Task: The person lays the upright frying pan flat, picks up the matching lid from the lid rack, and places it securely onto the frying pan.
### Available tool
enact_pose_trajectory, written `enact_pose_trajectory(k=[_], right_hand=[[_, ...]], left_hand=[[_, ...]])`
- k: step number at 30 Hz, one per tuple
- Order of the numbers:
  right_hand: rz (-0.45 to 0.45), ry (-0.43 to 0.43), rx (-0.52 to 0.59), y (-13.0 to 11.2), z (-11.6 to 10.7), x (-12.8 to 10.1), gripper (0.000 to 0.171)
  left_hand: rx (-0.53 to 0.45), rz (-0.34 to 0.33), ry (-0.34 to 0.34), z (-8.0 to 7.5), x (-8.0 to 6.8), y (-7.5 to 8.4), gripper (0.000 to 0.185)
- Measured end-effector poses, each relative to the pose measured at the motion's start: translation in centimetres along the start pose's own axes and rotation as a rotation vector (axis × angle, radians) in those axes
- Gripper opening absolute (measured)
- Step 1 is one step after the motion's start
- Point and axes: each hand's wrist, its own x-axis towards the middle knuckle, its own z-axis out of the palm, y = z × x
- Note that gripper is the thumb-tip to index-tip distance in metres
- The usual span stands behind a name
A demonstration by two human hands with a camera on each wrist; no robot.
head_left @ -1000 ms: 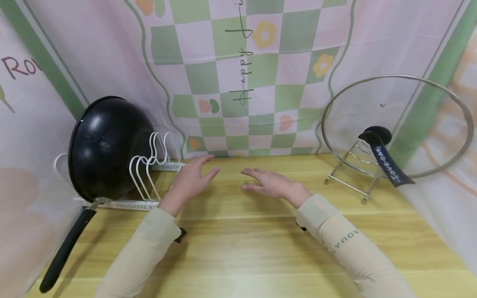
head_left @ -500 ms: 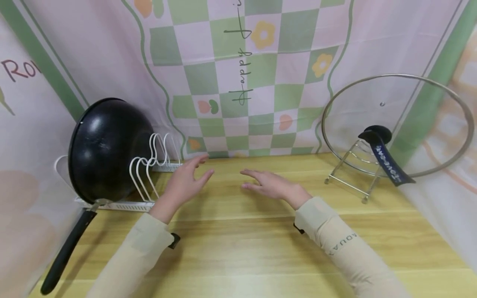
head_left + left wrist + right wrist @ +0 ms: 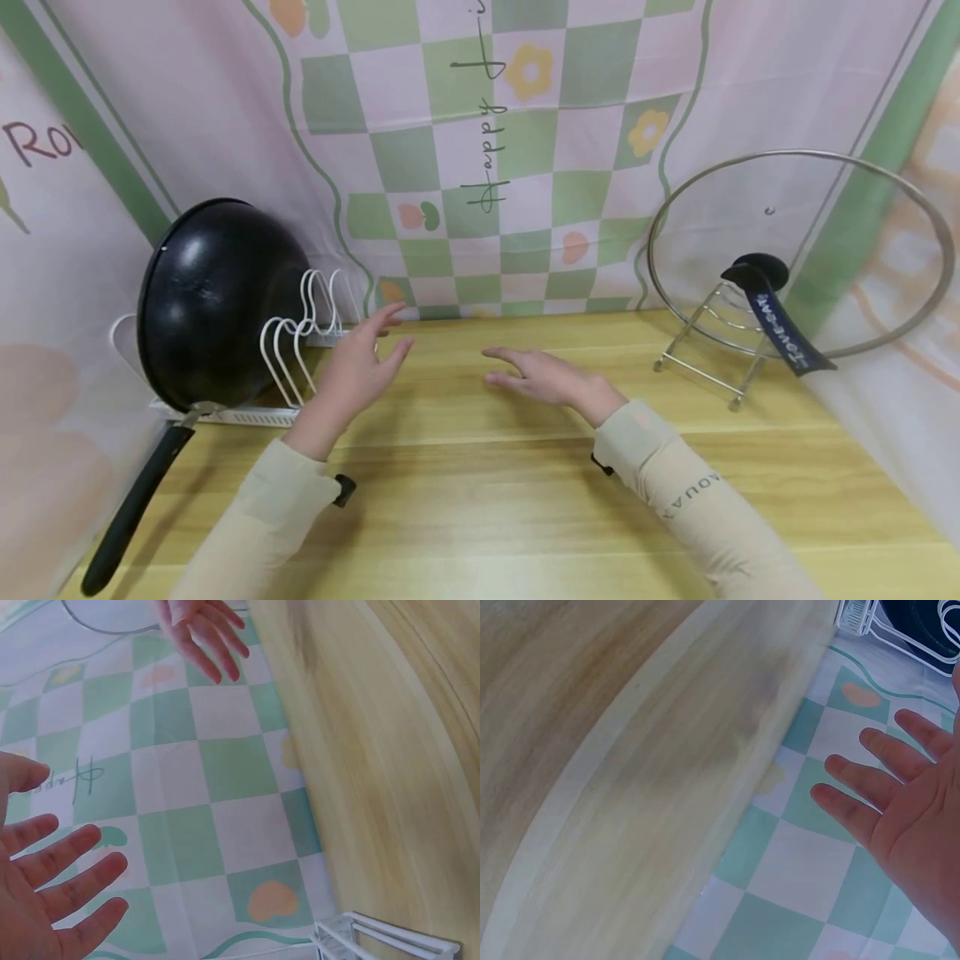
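My left hand (image 3: 351, 367) hovers over the wooden table, close to the right side of a white wire rack (image 3: 288, 354). In the left wrist view its fingers (image 3: 71, 889) are spread and hold nothing. A black wok (image 3: 217, 300) stands on edge in that rack, underside toward the right, its long black handle (image 3: 138, 504) slanting down to the front left. My right hand (image 3: 543, 377) is above the table's middle, palm facing the left hand. Loosely extended fingers (image 3: 855, 810) show in the right wrist view, with nothing in them.
At the right, a large glass lid (image 3: 840, 208) with a metal rim leans upright on a small metal stand (image 3: 701, 375); its black knob (image 3: 759, 273) faces forward. A checkered cloth (image 3: 525, 150) hangs behind the wooden table (image 3: 480, 500).
My left hand has drawn back to the left and slightly toward me. My right hand has barely moved. The wok, rack and lid stay where they were.
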Motion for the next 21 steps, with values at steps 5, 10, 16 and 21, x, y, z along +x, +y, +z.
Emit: enact_pose_trajectory(k=[5,10,16,21], right_hand=[[-0.007,0.009,0.003,-0.2,0.0,0.0,0.069],[-0.02,0.019,0.006,-0.5,0.0,0.1,0.068],[-0.031,0.026,0.014,-1.1,-0.1,0.3,0.067],[-0.041,0.017,0.04,-1.7,0.1,0.5,0.067]], left_hand=[[0.0,-0.021,0.019,-0.9,0.0,-0.3,0.053],[-0.02,-0.034,0.046,-1.7,-0.2,-0.5,0.051],[-0.06,-0.012,0.11,-2.6,-0.5,-0.7,0.05],[-0.065,0.004,0.161,-3.4,-0.7,-1.1,0.047]])
